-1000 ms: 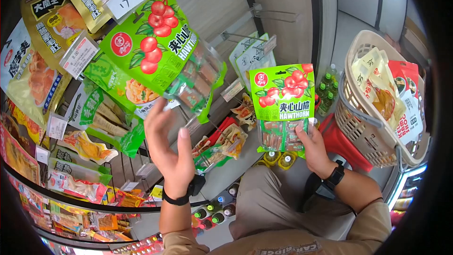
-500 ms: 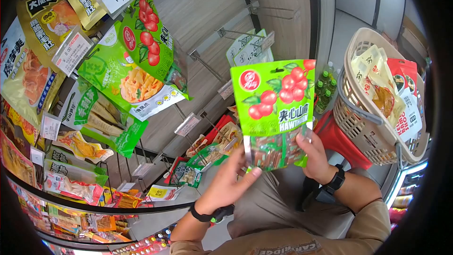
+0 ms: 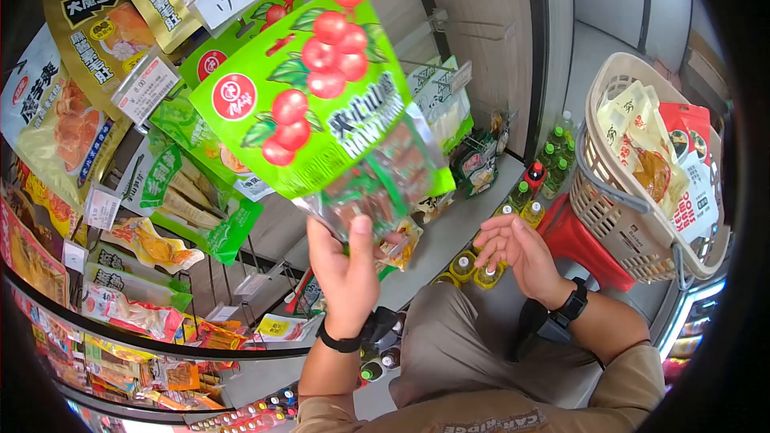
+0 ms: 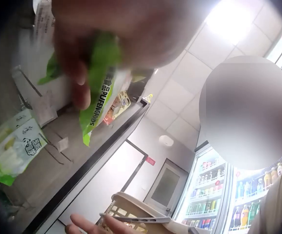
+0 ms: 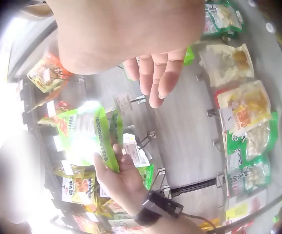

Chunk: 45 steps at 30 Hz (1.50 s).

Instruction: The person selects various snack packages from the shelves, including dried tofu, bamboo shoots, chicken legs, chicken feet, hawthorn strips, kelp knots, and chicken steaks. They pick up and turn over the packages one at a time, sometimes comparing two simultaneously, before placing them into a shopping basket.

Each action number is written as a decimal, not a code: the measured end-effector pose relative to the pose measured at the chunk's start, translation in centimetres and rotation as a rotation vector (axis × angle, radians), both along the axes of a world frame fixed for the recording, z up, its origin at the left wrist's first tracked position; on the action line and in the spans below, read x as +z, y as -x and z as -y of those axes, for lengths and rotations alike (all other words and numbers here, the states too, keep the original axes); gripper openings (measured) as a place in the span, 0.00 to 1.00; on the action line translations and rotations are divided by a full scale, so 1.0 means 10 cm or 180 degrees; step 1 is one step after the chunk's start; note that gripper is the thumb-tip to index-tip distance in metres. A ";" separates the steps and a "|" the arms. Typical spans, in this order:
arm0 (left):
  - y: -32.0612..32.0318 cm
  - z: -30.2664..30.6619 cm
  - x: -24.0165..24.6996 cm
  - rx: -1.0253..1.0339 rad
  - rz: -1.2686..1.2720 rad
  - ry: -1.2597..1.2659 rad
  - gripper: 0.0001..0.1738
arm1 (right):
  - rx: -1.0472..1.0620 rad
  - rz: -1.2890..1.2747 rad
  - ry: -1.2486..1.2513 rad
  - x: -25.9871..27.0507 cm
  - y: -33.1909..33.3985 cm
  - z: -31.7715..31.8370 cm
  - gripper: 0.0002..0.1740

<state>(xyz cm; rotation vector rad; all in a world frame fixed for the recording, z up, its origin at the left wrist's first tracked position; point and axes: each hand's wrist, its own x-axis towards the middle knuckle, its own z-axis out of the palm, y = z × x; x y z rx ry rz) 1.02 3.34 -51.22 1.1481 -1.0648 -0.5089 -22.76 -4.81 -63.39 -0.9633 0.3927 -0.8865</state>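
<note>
Shop wall, head view: wood-grain panels [image 3: 481,48] towards one o'clock; snack packets [image 3: 84,104] hang from nine to ten o'clock, with a price tag [image 3: 146,88] among them.
Hawthorn bag [image 3: 281,128], head view: green with red fruit and a see-through lower part, tilted, at eleven o'clock, in front of a matching bag [image 3: 210,62].
Left hand [image 3: 346,277], head view: at seven o'clock, thumb and fingers pinching the bag's lower edge.
Right hand [image 3: 521,256], head view: at four o'clock, grip loose and wide, fingers slightly bent, well apart from the bag.
Basket [image 3: 622,228], head view: beige, at three o'clock, holding more packets; green-capped bottles [image 3: 553,164] stand just beside it.
Ceiling [image 4: 180,78], left wrist view: tiled, lamp [image 4: 228,19] at one o'clock; drinks coolers [image 4: 206,190] between four and five; basket at six.
Bag edge, left wrist view: seen side-on at ten o'clock, below the blurred left hand.
Bag back, right wrist view: washed out by glare near nine o'clock, held by the left hand at seven; right fingers hang at twelve.
</note>
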 end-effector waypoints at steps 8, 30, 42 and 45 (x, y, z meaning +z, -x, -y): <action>-0.15 0.13 0.22 0.0312 0.0255 0.0051 0.18 | 0.0084 -0.0126 -0.0053 -0.02 0.00 -0.01 0.28; -0.16 0.21 0.33 0.0274 0.0056 0.0105 0.17 | 0.0163 -0.0255 -0.0110 -0.04 -0.04 0.00 0.27; -0.17 0.22 0.41 -0.0114 -0.0384 -0.0060 0.20 | 0.0309 -0.0451 -0.0091 -0.04 -0.06 -0.01 0.23; -0.21 0.24 0.45 -0.0128 -0.0486 -0.0098 0.21 | 0.0317 -0.0462 -0.0095 -0.04 -0.06 -0.01 0.23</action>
